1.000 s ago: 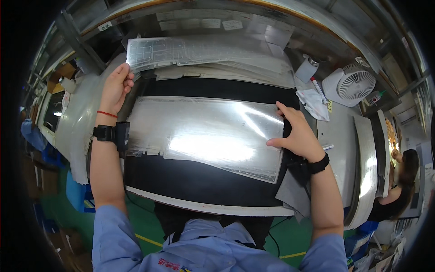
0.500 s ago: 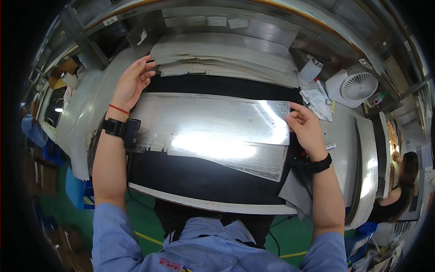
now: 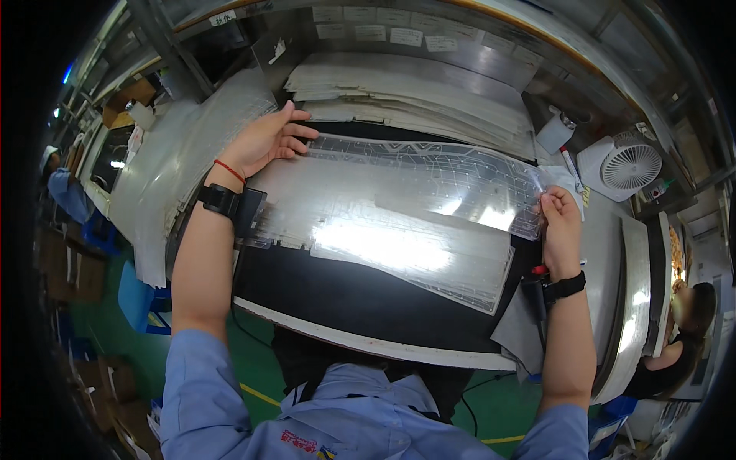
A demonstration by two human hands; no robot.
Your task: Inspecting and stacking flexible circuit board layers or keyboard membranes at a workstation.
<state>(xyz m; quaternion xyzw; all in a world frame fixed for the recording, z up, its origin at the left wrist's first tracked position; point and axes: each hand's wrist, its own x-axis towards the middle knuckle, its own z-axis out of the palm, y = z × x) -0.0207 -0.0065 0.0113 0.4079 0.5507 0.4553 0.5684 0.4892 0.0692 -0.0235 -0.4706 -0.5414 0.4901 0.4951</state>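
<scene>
A long, clear plastic sheet with a fine pattern of lines and dots lies in front of me, its right end raised and slightly bowed. My right hand pinches that end between thumb and fingers. At the sheet's far left corner is my left hand, fingers apart and stretched out; the fingertips are beside or touching the edge, and I cannot tell which. Under the raised sheet, a stack of similar thin sheets rests on a black mat, throwing back a bright glare.
Behind the mat lies a larger pile of sheets. More sheets spread at the left. A white fan, a bottle, a marker and a cloth stand or lie at the right. Another person sits far right.
The sheet's right end has come up off the stack and shifted away from me with my right hand. My left hand has moved to the sheet's far left corner. The view has shifted slightly.
</scene>
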